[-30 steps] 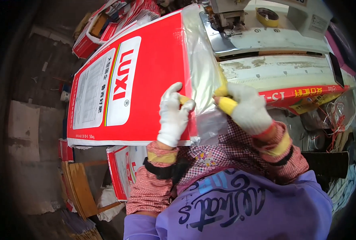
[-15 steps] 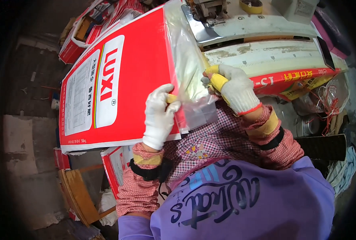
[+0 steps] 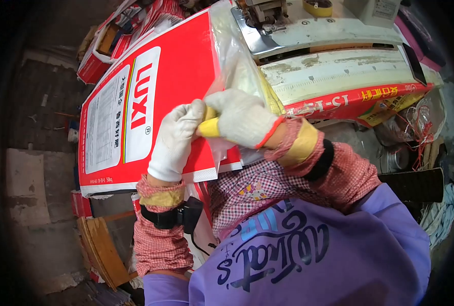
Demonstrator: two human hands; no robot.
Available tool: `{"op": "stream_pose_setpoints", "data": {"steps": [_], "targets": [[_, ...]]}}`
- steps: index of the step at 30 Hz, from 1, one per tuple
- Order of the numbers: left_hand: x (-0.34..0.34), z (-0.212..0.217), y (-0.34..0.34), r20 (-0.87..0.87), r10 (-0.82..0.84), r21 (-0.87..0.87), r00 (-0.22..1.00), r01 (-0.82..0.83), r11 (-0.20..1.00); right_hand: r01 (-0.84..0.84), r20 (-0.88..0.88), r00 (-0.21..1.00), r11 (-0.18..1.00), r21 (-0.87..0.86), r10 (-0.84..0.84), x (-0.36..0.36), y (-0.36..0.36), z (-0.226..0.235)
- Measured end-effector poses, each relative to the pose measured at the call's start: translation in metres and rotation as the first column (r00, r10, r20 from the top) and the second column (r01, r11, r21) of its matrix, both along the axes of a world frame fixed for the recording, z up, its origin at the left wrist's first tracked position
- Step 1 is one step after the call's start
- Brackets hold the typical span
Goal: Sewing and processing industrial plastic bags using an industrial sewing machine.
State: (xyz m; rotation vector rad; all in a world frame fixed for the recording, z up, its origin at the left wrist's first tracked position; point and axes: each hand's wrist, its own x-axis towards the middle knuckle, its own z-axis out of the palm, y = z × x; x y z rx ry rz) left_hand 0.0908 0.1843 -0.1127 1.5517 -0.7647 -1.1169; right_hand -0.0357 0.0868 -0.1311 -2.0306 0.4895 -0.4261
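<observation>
Both gloved hands met at the centre, the left hand [image 3: 173, 140] pressed flat on the big red woven sack [image 3: 155, 97] stretching toward ten o'clock, the right hand [image 3: 242, 120] pinching its clear plastic liner [image 3: 237, 66] below the sewing machine [image 3: 308, 25] at one o'clock.

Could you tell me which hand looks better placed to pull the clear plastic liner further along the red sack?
Probably the right hand: its fingers already pinch the clear plastic liner, while the left hand lies flat on the red woven sack, steadying it.
</observation>
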Motion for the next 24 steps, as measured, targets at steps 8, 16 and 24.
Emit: {"op": "stream_pose_setpoints", "data": {"steps": [8, 16, 24], "targets": [[0.037, 0.025, 0.013, 0.035, 0.037, -0.4, 0.999, -0.02, 0.916, 0.002, -0.167, 0.986, 0.991, -0.132, -0.025, -0.012, -0.001, -0.012], [0.021, 0.064, 0.021, 0.323, 0.341, -0.477, 0.883, -0.159, 0.864, -0.271, -0.195, 0.962, 0.746, -0.609, 0.19, 0.033, 0.037, -0.005], [0.0, 0.091, 0.061, 0.65, -0.138, 0.032, 0.747, 0.155, 0.987, -0.465, -0.142, 0.869, 0.684, -0.562, 0.475, 0.11, -0.056, -0.011]]}}
